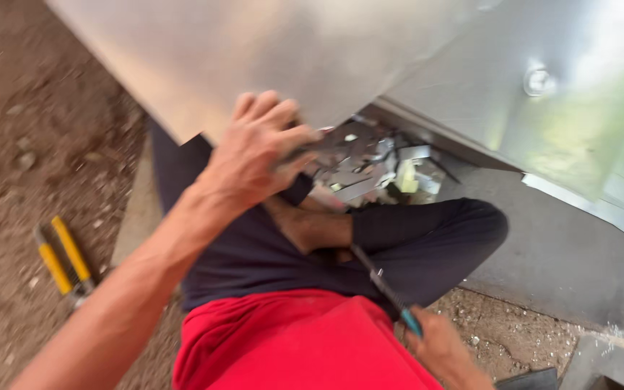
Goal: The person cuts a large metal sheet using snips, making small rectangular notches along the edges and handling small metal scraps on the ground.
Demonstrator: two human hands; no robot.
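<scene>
Two hands are working: the left hand [258,155] is gripping the lower edge of a shiny metal sheet [269,50] above the lap, while the right hand [445,350] is closing around a teal-handled tool [384,289]. Yellow-handled snips [63,260] are lying on the dirt [30,144], well apart.

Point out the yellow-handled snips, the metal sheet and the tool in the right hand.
yellow-handled snips [65,266], head view, on the handles.
metal sheet [254,50], head view, on its bare face.
teal-handled tool [384,289], head view, on its thin dark shaft.
</scene>
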